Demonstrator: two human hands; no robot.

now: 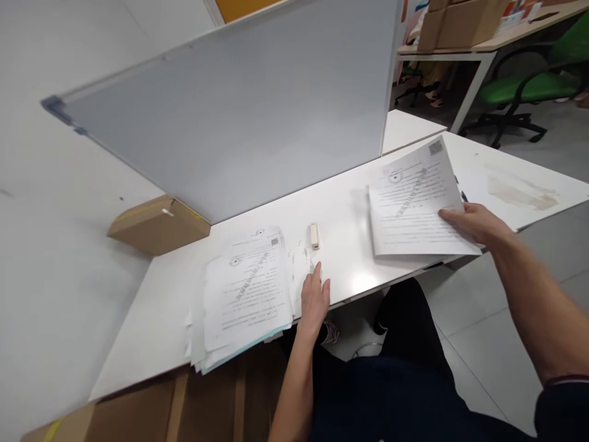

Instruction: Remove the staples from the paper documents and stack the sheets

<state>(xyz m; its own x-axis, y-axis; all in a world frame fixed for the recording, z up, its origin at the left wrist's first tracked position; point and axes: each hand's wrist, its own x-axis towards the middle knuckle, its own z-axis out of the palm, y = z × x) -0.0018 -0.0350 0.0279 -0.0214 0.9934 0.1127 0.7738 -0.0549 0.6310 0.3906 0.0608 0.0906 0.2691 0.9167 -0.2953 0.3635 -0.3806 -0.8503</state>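
My right hand (473, 224) grips the right edge of some printed sheets (409, 202), thumb on top, and holds them tilted above the right part of the table. The sheets carry a round stamp, grey diagonal lettering and a small dark square in a corner. Close to the table's front edge is my left hand (314, 298), empty, with thumb and index finger apart. Just beyond its fingertips lies a small cream-coloured stapler (314, 236). To the left of that hand rests a stack of printed papers (248, 288), with a light blue sheet showing near the bottom.
A large whiteboard (257, 110) stands along the back of the white table (151, 325). One cardboard box (161, 224) sits at the back left; brown cartons (151, 405) are below the front edge. A green chair (529, 86) and another desk (483, 46) are behind on the right.
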